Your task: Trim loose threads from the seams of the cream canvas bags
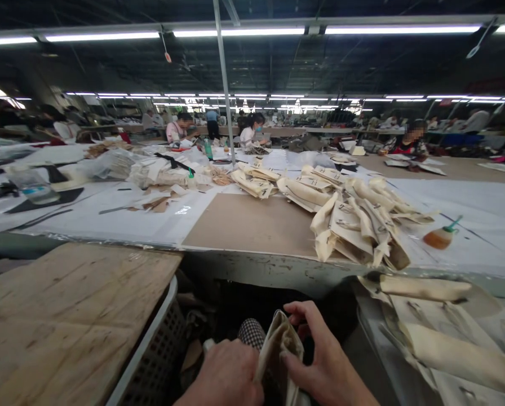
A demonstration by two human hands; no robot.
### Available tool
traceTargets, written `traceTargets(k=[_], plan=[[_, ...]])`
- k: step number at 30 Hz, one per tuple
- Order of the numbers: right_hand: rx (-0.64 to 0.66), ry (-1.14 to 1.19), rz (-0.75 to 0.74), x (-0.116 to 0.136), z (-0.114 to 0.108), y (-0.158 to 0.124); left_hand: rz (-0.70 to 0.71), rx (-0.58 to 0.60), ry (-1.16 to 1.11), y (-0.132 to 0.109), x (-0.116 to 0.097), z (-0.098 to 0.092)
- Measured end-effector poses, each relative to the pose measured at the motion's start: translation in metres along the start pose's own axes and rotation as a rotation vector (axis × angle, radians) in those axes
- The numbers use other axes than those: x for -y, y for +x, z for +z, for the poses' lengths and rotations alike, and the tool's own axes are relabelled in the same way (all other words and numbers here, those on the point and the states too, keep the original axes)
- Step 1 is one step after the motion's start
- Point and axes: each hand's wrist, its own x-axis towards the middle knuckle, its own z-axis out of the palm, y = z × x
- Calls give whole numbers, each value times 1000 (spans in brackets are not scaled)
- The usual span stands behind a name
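Low in front of me, at the bottom of the head view, a folded cream fabric piece (273,341) stands roughly upright, its folds spread at the top. My left hand (227,369) is closed on its left edge, with the fingertips mostly hidden. On the other side, my right hand (322,355) has its thumb against the piece and its fingers curled behind the right edge. A pile of similar cream fabric pieces (354,217) with dark marks lies on the worktable (252,225). More cream pieces (438,327) are stacked at the lower right.
A wooden board (66,321) and a perforated plastic basket (155,349) are at the left. An orange glue bottle (441,235) with a green nozzle lies right of the pile. A metal pole (225,84) rises behind the table; several people work farther back.
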Motion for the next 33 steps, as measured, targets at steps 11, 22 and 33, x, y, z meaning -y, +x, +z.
traceTargets(k=[11,22,33], plan=[[17,-374,-66,-3,-11,15,-50,-18,-69,26,-16,8],[146,-554,-223,-4,-12,35,0,-65,-99,19,-7,19],[302,-411,-270,-8,-8,65,-98,-204,-416,-6,28,39]])
